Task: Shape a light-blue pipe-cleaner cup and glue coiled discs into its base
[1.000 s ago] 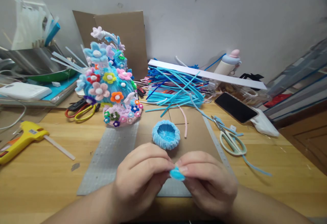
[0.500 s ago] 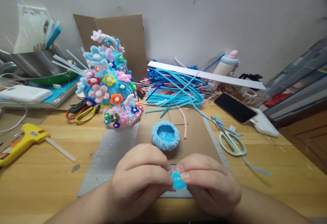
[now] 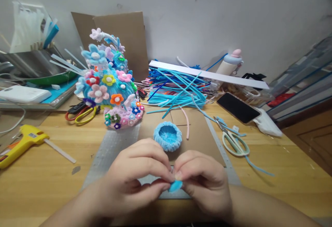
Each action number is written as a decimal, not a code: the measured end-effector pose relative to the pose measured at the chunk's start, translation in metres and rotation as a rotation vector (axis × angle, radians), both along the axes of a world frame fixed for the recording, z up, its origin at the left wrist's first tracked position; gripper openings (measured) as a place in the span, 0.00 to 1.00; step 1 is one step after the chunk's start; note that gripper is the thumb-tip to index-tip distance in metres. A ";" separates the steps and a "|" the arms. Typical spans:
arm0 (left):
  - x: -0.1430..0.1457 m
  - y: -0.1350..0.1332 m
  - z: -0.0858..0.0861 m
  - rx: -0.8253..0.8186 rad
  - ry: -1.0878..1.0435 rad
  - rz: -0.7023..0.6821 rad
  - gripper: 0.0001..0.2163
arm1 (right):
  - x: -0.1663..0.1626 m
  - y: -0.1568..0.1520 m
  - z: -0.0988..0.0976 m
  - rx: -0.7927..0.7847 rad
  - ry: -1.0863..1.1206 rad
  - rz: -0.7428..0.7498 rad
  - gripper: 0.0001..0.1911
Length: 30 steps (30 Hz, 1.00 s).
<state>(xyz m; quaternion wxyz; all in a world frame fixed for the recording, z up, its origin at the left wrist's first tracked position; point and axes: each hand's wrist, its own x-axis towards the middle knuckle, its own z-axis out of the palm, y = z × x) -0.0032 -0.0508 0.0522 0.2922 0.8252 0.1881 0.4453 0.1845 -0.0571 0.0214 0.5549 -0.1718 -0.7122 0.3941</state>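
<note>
Between my two hands is a small, rounded light-blue pipe-cleaner piece [image 3: 175, 186], pinched at both sides close to the table's front edge. My left hand [image 3: 140, 171] has thumb and forefinger closed on its left side. On the other side, my right hand [image 3: 203, 177] grips it with the fingertips, which hide its upper part. Just beyond my hands, a light-blue pipe-cleaner bowl [image 3: 172, 145] sits with its hollow facing up on a brown cardboard sheet [image 3: 201, 137]. A pink pipe cleaner [image 3: 187, 125] lies right of the bowl.
Behind lies a pile of blue pipe cleaners [image 3: 178, 97] under a white strip [image 3: 207, 74]. Scissors [image 3: 234, 142] and a phone [image 3: 238, 107] are at right. At left are a flower-covered pipe-cleaner ornament [image 3: 109, 87], yellow-handled pliers [image 3: 85, 114] and a yellow glue gun [image 3: 28, 139].
My hands have shifted slightly up and left with the blue piece. The piece has turned; less of it shows beneath my right fingertips. The bowl has stayed on the cardboard.
</note>
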 end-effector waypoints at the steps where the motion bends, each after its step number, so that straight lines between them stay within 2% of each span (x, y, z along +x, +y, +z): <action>1: -0.001 0.000 -0.001 0.024 0.016 0.003 0.09 | 0.000 0.000 -0.001 -0.030 0.002 0.005 0.05; 6: -0.003 -0.001 -0.004 0.091 0.062 0.032 0.11 | -0.002 -0.001 -0.004 -0.135 0.003 0.033 0.04; 10: -0.002 -0.003 -0.002 0.033 0.095 0.032 0.10 | -0.002 0.000 -0.004 -0.130 0.000 0.068 0.05; 16: -0.007 -0.004 -0.001 -0.246 0.152 -0.062 0.08 | -0.003 0.000 -0.007 -0.090 0.000 0.105 0.05; 22: -0.008 -0.005 -0.009 -0.572 0.046 -0.124 0.02 | -0.004 0.000 -0.008 -0.056 -0.013 0.159 0.05; 26: -0.004 -0.006 -0.008 -0.788 -0.037 -0.166 0.05 | -0.003 0.000 -0.005 -0.065 -0.018 0.173 0.05; 28: -0.007 -0.009 -0.007 -0.830 -0.099 -0.117 0.07 | -0.003 0.000 -0.004 -0.098 -0.010 0.157 0.05; 30: -0.021 -0.013 -0.009 -0.762 -0.195 0.096 0.07 | -0.003 0.001 -0.005 -0.149 0.014 0.136 0.04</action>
